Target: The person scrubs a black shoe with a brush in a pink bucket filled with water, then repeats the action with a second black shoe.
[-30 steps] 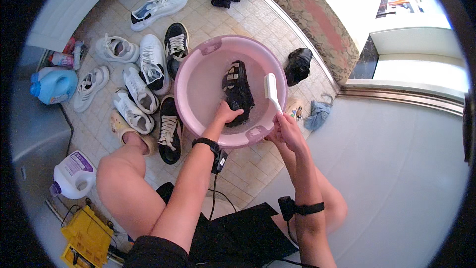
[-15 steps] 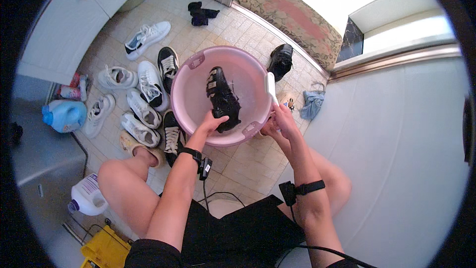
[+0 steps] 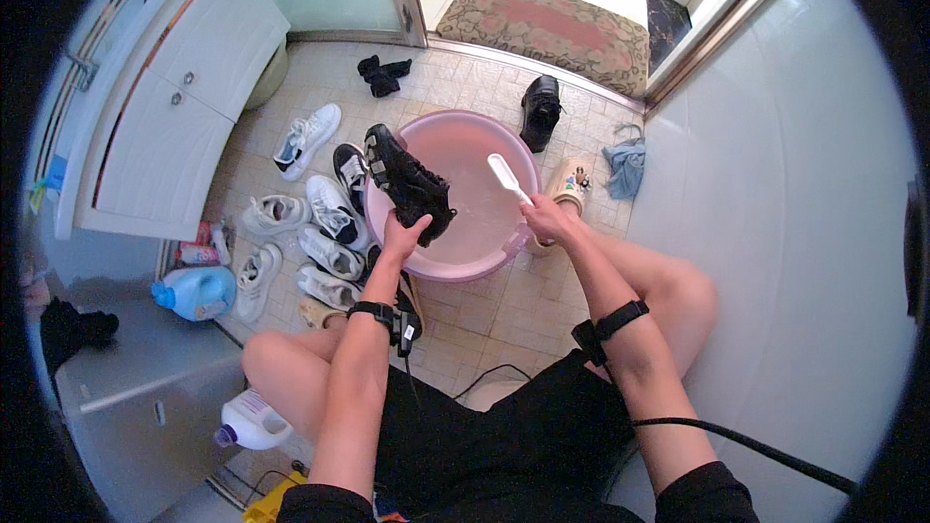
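Black shoe [image 3: 407, 179] was over the left side of the pink basin [image 3: 455, 276], looked lifted out of the cloudy water, tilted, far end reaching past the rim, pale-patched sole turned left. Left hand [image 3: 407, 234] had its near end: thumb pressed on the shoe, other fingers mostly hidden, so their exact wrap couldn't be told. Heel or toe in that grip: couldn't tell either.

Right hand [image 3: 550, 219] had its fingers curled closed round the handle end of a white brush [image 3: 504, 172], head up over the basin's right side, apart from the shoe. Bristles not visible.

Handling, judged by look: shoe probably heavier than dry and slippery, with a soft upper that would give under squeeze and a stiffer sole. Not fragile. Best hold seemed to be thumb on the upper, fingers across the sole; one-end grip left the far end's weight cantilevered, so some twist was likely. Brush looked light, rigid, maybe slick; mid-handle was the surer hold.

Another black shoe [image 3: 541, 111] sat on the floor beyond the basin.
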Demonstrator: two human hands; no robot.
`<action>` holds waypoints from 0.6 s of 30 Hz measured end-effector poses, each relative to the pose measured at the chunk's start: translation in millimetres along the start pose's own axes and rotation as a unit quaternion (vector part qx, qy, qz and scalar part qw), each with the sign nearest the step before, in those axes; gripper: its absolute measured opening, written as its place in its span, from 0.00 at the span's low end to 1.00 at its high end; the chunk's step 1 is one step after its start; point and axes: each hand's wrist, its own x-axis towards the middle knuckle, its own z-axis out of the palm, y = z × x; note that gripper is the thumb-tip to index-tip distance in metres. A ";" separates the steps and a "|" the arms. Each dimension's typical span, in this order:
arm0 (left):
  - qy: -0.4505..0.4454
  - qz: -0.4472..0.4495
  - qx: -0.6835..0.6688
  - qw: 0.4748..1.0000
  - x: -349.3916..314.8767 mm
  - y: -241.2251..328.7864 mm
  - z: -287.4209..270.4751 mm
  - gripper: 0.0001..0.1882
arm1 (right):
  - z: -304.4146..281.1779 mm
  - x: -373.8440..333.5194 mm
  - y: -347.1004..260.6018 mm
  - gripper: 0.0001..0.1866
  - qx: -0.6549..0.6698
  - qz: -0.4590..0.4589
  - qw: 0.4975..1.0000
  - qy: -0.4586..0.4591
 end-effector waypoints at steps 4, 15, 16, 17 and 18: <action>0.017 0.023 0.051 0.998 -2.5 26.7 -10.9 0.29 | 12.9 0.9 -1.1 0.18 -0.008 0.033 0.999 -0.041; -0.026 0.120 0.285 0.950 -8.4 90.6 -36.9 0.37 | 17.1 -4.6 -2.6 0.19 -0.047 0.070 0.995 -0.045; 0.009 0.132 0.337 0.932 -5.0 83.6 -41.2 0.37 | 19.7 -1.5 -1.6 0.19 -0.057 0.053 0.996 -0.037; 0.044 0.145 0.386 0.910 -3.5 80.4 -40.9 0.38 | 21.1 1.6 3.4 0.19 -0.069 0.036 0.997 -0.028; 0.044 0.146 0.387 0.909 -2.1 77.2 -41.3 0.38 | 23.1 4.0 8.6 0.19 -0.067 0.036 0.997 -0.026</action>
